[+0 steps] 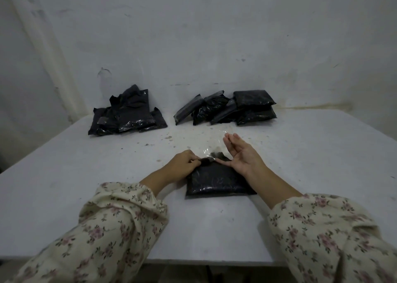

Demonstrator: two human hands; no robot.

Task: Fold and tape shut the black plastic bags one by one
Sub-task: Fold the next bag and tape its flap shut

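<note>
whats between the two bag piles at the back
Only bare, stained table separates the left pile from the right pile, as the head view shows.

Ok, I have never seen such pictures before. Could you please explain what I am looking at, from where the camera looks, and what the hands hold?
There is no machine here: a person works with two bare hands. One camera worn on the head looks forward and down, so you see the flowered sleeves from above. The left hand pinches the top end of a black bag lying on the white table. The right hand is open, palm up, one finger touching that top. Something clear and shiny, probably tape, shows just beyond the bag. At the far edge lie two heaps of black bags: the left pile and the right pile.
</note>
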